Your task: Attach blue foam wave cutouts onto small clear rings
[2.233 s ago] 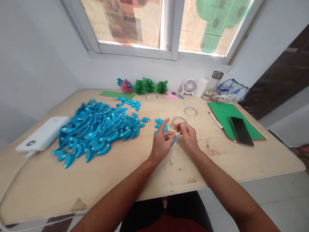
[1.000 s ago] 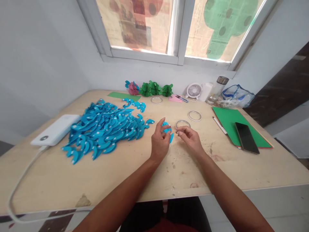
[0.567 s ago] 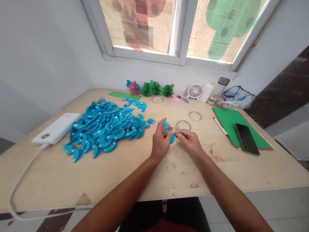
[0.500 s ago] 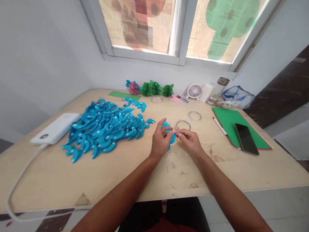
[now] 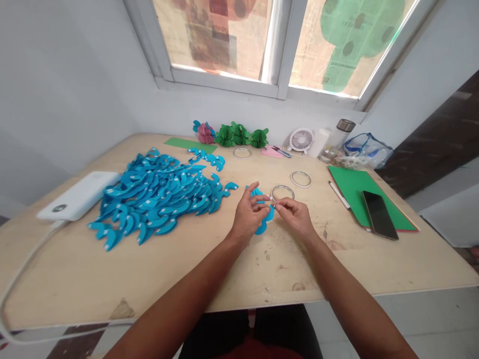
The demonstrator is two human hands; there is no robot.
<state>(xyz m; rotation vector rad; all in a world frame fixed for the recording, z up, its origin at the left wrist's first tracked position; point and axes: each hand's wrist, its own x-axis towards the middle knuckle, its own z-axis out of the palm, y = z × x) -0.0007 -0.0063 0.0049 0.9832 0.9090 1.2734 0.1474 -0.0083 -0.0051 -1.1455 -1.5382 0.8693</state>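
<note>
As forearms angle inward, left hand grasping blue paper, right hand pinching its edge

The held paper piece is solid blue. The paper pile is the same blue, marked with small white squares. The table is pale wood-tone with brown stains. The power bank and fan are white; the phone is black. The large sheet is plain green. The paper ball is pink with blue petals.

No text is legible, even on the window paper.
</note>
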